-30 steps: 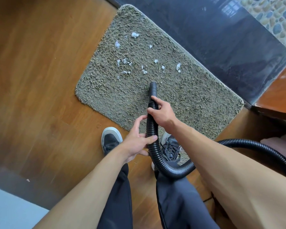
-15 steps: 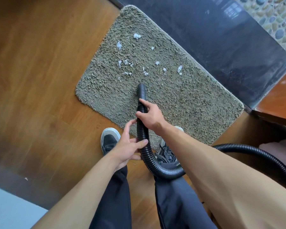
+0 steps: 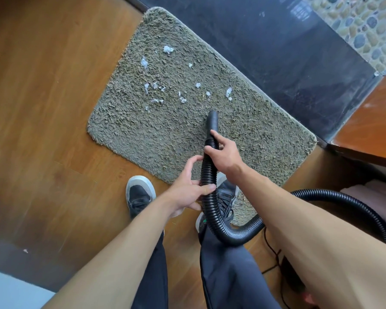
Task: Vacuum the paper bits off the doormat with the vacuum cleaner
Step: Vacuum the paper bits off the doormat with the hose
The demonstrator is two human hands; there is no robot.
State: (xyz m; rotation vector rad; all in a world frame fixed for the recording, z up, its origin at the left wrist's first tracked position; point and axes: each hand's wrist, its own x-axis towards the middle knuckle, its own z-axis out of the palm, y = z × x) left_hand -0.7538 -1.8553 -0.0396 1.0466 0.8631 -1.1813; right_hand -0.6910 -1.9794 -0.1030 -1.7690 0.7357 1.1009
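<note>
Some fifteen paper bits (image 3: 183, 98), perhaps, lie unvacuumed on the doormat's (image 3: 143, 134) far half. My left hand (image 3: 187, 192) and right hand (image 3: 225, 155) grip the hose (image 3: 207, 175).

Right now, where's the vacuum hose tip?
Head view: the hose tip is over the middle of the doormat, just short of the paper bits, ahead of the right hand.

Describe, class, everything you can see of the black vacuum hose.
The vacuum hose is black, ribbed and looks like flexible plastic, ending in a smooth tube tip over the doormat, short of the paper bits. The right hand grips it just behind that tip; the left hand holds it lower down. Below the hands it bends in a U and arcs away to the right, out of view.
</note>
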